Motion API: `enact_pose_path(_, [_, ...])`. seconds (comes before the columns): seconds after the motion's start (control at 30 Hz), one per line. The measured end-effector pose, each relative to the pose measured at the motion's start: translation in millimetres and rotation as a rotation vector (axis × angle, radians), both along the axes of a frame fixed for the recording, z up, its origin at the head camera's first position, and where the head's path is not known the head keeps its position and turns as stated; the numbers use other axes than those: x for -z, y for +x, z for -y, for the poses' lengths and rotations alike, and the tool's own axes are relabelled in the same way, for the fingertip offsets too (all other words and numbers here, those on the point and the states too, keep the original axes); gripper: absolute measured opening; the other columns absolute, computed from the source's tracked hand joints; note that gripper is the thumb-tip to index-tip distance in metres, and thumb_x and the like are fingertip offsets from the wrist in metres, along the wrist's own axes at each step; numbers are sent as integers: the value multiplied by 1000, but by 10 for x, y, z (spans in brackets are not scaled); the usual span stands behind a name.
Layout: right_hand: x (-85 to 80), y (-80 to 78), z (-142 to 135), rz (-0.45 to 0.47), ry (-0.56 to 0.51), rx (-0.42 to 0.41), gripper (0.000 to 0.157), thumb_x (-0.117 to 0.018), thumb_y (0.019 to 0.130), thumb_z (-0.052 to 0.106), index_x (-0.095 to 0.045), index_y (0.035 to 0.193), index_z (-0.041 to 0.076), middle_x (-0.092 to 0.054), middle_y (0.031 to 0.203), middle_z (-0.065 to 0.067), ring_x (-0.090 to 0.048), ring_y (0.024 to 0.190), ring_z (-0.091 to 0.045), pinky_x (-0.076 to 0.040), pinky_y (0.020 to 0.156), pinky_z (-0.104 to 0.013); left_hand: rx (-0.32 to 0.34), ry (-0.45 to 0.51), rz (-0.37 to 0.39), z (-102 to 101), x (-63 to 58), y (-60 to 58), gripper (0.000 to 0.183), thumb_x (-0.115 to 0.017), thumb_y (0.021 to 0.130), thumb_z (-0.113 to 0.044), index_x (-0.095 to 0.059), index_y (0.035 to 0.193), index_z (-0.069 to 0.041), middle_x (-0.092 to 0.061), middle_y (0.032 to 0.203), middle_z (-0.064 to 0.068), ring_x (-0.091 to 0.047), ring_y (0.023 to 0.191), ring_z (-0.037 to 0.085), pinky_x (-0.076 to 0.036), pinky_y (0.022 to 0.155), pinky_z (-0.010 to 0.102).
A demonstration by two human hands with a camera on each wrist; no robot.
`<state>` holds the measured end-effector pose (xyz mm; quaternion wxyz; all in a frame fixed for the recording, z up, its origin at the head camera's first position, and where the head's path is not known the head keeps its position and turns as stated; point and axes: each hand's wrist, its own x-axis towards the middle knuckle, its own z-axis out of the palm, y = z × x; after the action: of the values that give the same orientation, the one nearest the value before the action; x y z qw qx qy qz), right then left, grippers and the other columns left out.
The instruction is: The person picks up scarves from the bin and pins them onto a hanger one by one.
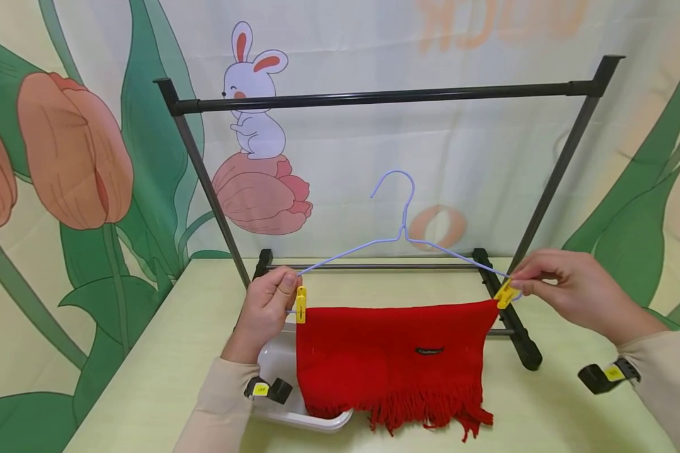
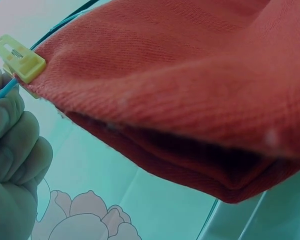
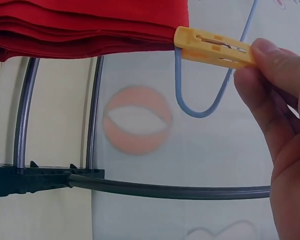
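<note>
A red fringed scarf, folded in layers, hangs from a light purple wire hanger. One yellow clothespin clips the scarf's left top corner; another yellow clothespin sits at its right top corner, over the hanger's bent end. My left hand grips the left end of the hanger, with fingers curled round the wire beside the clip in the left wrist view. Thumb and finger of my right hand pinch the handle end of the right clothespin. The hanger's hook points up, apart from the rack's bar.
Behind the hanger stands a black garment rack with a top bar and feet on the pale table. A white plastic basin lies partly behind the scarf at left. A printed cloth backdrop covers the wall.
</note>
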<state>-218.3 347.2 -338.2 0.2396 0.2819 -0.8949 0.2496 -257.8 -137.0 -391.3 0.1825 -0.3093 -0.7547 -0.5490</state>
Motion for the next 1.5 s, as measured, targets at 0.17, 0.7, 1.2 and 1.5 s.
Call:
enact_pose_path(0.17, [-49, -28, 38, -8, 38, -27, 39, -90, 79, -6, -79, 89, 30, -77, 91, 11, -65, 81, 5, -51, 73, -10, -10, 8, -1, -6, 2, -3, 23, -49, 113, -3, -61, 94, 2, -48, 65, 10, -46, 60, 15, -44, 57, 23])
enact_pose_path(0.7, [101, 47, 148, 134, -72, 43, 31, -87, 85, -4, -81, 90, 25, -79, 88, 3, -69, 78, 2, -56, 73, -11, 34, 100, -64, -44, 4, -6, 25, -48, 113, -3, -58, 92, 6, -44, 63, 10, -44, 57, 18, -44, 54, 23])
enact_pose_path(1.2, [147, 124, 348, -63, 66, 228, 18, -94, 80, 7, -82, 91, 16, -72, 85, 8, -63, 76, -11, -58, 66, -19, 42, 54, -79, 5, 36, 12, 23, -50, 112, -2, -59, 91, 4, -47, 65, 10, -46, 59, 15, -45, 55, 23])
enact_pose_path(1.5, [147, 168, 274, 30, 20, 262, 16, -89, 89, 13, -75, 98, 13, -62, 81, 7, -53, 75, -4, -48, 63, -22, 44, 65, -95, 22, 40, 2, 23, -50, 112, 0, -59, 91, 5, -47, 65, 9, -45, 59, 15, -44, 55, 23])
